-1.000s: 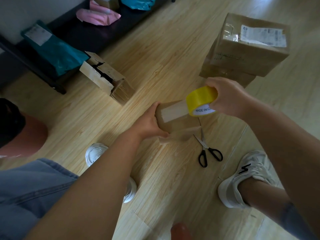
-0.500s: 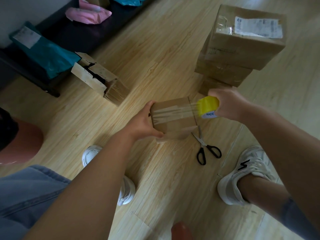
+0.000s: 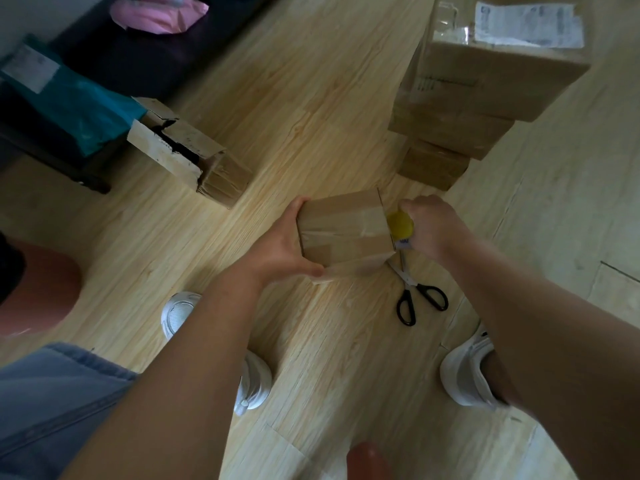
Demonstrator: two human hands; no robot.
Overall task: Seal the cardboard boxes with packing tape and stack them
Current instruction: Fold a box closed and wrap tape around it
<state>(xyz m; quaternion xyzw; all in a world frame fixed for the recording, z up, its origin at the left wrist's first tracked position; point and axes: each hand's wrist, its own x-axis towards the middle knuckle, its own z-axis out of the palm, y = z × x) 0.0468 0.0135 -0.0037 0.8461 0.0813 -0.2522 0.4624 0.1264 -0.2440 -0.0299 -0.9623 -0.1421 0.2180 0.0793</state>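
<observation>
Taping step. The small box (image 3: 343, 230) sat between our hands, low at the floor (image 3: 311, 98), long axis left to right. Our left hand (image 3: 287, 244) clasped its left end, thumb and fingers curled round it. Our right hand (image 3: 433, 223) grasped the yellow tape roll (image 3: 400, 223) against the right end. The scissors (image 3: 415, 296) lay nearer that hand, and the stack of boxes (image 3: 478, 98) stood beyond.
</observation>
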